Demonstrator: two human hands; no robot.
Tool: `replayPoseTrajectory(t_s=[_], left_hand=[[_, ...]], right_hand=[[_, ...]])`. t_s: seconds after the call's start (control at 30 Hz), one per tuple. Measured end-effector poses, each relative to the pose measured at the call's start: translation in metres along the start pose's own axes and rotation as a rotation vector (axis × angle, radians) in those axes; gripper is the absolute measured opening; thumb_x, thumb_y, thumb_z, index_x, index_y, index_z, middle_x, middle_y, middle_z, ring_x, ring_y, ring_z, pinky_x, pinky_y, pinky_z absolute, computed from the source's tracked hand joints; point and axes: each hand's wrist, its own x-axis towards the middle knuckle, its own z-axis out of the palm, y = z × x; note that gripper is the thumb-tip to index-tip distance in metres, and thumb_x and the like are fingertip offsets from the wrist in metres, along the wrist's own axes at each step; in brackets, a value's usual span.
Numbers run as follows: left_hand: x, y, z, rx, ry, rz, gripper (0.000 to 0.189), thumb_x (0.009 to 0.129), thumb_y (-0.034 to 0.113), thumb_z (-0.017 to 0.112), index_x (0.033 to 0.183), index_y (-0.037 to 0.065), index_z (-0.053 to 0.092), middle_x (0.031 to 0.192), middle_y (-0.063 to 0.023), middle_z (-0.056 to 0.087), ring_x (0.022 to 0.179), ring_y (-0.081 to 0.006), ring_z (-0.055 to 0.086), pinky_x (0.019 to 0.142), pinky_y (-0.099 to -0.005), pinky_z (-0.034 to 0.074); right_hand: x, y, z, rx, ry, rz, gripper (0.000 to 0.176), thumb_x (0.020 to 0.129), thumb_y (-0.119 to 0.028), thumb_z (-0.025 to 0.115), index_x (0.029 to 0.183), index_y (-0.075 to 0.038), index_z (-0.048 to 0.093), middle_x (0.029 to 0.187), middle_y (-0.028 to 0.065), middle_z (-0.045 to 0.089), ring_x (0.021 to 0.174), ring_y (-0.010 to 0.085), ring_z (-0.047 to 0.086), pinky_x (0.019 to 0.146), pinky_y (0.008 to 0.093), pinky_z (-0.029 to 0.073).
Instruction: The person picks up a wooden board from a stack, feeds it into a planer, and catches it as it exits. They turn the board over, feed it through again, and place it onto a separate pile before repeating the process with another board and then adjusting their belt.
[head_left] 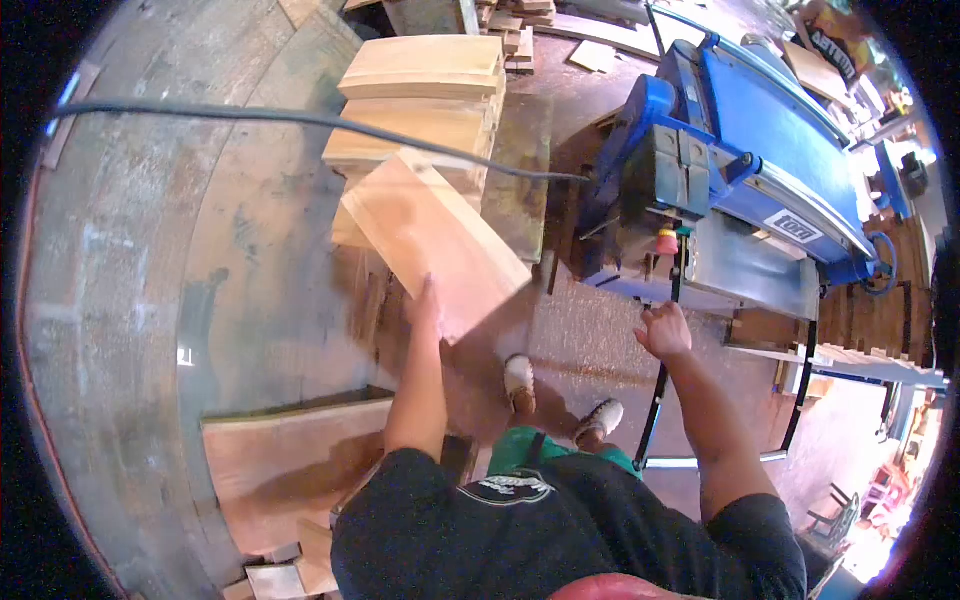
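While holding a board (440, 235) left-handed, reaching right to a black bar (654, 405)

Closing the left hand (426, 305) on one long edge, narrowing the fingers onto wood close to the board's nearest corner; probably gripping there to guide the whole length from one end, judging by the slant. Curling the right hand (668, 330) at the bar, bending rather than spreading the fingers; cannot tell whether gripping tightly or merely resting, perhaps for balance.

Angling the board between body and stack of boards (420, 65), overlapping the stack's near edge in view with the far corner; cannot tell whether touching or hovering above. Seeing a dark cable (250, 114) crossing just beyond that far corner, running over the stack toward the blue machine (780, 120). Having a red knob (667, 242) near the right hand, at the machine's near corner.

Standing in pale shoes (518, 375) on the dusty floor (590, 330) between stack and machine, leaving a strip of room there for swinging the board's right-hand corner. Meeting limits at the bar on the right, at the cable ahead, and at the edge of a wide brown panel (290, 450) beside the left arm.
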Motion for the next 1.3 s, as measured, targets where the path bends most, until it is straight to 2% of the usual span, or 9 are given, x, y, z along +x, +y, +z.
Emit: replayPoseTrajectory(t_s=[0.13,0.2,0.3,0.4,0.6,0.77,0.83,0.93,1.3], left_hand=[[-0.119,-0.029,-0.079,0.434,-0.011,-0.199,0.053,0.082,0.026,0.072,0.121,-0.005,0.055,0.115,-0.0154,0.063,0.100,-0.0260,0.061,0.089,-0.0367,0.047],[-0.103,-0.217,-0.146,-0.311,-0.080,-0.247,0.050,0.079,0.020,0.073,0.119,-0.005,0.056,0.107,-0.0151,0.064,0.097,-0.0233,0.061,0.085,-0.0352,0.049],[-0.282,-0.004,-0.100,0.172,-0.102,-0.209,0.047,0.078,0.015,0.073,0.117,-0.004,0.055,0.098,-0.0133,0.066,0.090,-0.0204,0.063,0.077,-0.0330,0.052],[-0.351,0.024,-0.089,0.329,-0.189,-0.210,0.046,0.076,0.013,0.074,0.115,-0.004,0.056,0.095,-0.0114,0.066,0.085,-0.0184,0.063,0.071,-0.0309,0.053],[-0.420,0.026,-0.057,0.166,-0.393,0.169,0.046,0.073,0.016,0.079,0.109,-0.004,0.059,0.097,-0.0102,0.067,0.084,-0.0193,0.063,0.073,-0.0318,0.053],[-0.463,0.024,-0.013,0.263,-0.534,0.167,0.046,0.074,0.019,0.080,0.109,-0.004,0.059,0.098,-0.0103,0.067,0.084,-0.0184,0.063,0.072,-0.0314,0.053],[-0.479,0.030,0.005,0.228,-0.606,0.152,0.045,0.076,0.019,0.079,0.108,-0.004,0.060,0.098,-0.0105,0.067,0.084,-0.0178,0.063,0.072,-0.0312,0.053],[-0.492,0.034,0.036,0.473,-0.590,0.350,0.039,0.080,0.017,0.075,0.108,-0.005,0.060,0.097,-0.0110,0.067,0.083,-0.0167,0.063,0.072,-0.0303,0.052],[-0.510,-0.002,0.167,0.407,-0.854,0.119,0.036,0.088,0.021,0.066,0.113,-0.005,0.060,0.103,-0.0119,0.066,0.088,-0.0182,0.063,0.077,-0.0310,0.051]], right_hand=[[0.000,0.000,0.005,0.012,-0.012,-0.007,0.041,0.084,-0.046,0.058,0.099,-0.009,0.067,0.097,0.0109,0.068,0.102,0.0262,0.059,0.097,0.0392,0.036],[-0.005,-0.012,-0.010,0.281,0.035,0.053,0.045,0.087,-0.048,0.057,0.100,-0.007,0.067,0.098,0.0117,0.068,0.103,0.0286,0.059,0.094,0.0426,0.039],[-0.023,-0.057,-0.009,1.169,-0.008,0.107,0.052,0.089,-0.048,0.058,0.116,-0.004,0.059,0.106,0.0113,0.066,0.103,0.0262,0.060,0.089,0.0407,0.046],[-0.054,-0.103,0.003,1.861,-0.054,-0.020,0.052,0.089,-0.038,0.063,0.125,-0.002,0.052,0.114,0.0099,0.062,0.101,0.0182,0.060,0.091,0.0343,0.048],[-0.159,-0.046,-0.025,2.097,0.106,-0.120,0.046,0.085,-0.011,0.069,0.124,-0.001,0.049,0.117,0.0067,0.060,0.105,0.0139,0.057,0.094,0.0326,0.047],[-0.249,0.002,0.040,2.004,0.118,-0.064,0.042,0.083,-0.007,0.069,0.121,-0.002,0.053,0.115,0.0049,0.062,0.106,0.0119,0.056,0.094,0.0320,0.046],[-0.300,0.004,0.048,2.271,0.044,-0.250,0.047,0.081,-0.004,0.070,0.124,-0.002,0.052,0.116,0.0056,0.062,0.106,0.0123,0.057,0.095,0.0321,0.045],[-0.343,0.012,0.063,2.256,0.032,-0.098,0.048,0.080,-0.002,0.069,0.125,-0.001,0.052,0.118,0.0068,0.062,0.106,0.0148,0.058,0.096,0.0330,0.046],[-0.353,0.084,0.111,2.361,0.324,0.420,0.031,0.089,-0.014,0.062,0.115,0.002,0.056,0.105,0.0119,0.066,0.090,0.0186,0.065,0.081,0.0337,0.053]])
